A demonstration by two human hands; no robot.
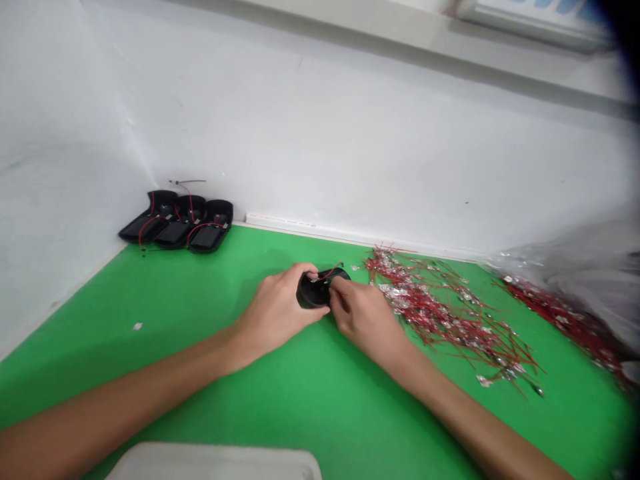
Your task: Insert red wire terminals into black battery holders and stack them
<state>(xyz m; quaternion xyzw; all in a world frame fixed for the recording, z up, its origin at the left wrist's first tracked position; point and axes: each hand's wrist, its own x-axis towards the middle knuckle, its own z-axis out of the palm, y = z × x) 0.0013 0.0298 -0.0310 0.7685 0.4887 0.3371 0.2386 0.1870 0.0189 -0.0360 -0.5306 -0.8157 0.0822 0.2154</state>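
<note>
- A white scrap [137, 327] is lying alone on the green counter [280, 413], near the left forearm.
- Behind it, three black cases [175, 233] are sitting side by side in the corner, against the white wall [350, 133]; thin red wires are looping out of them.
- A pale tray [215, 460] is showing only its far edge at the bottom.
- The left hand [273, 307] is gripping the shell [310, 295] by its left side, its thumb bending round the near side and its fingers curling over the far rim.
- A white strip [300, 225] is running along the foot of the wall, behind the hands.
- The black shell is resting between the two hands, near the middle of the counter, its open side facing up; a red wire [330, 273] is arching above its far rim.
- The right hand [367, 317] is touching the shell's right side, its fingers bending close together; I cannot tell whether they are pinching anything.
- Just right of that hand, a pile [445, 317] of red wires with small silvery pieces is spreading across the counter.
- At the far right, a clear bag [600, 293] is lying beside more red wires, blurring toward the edge.
</note>
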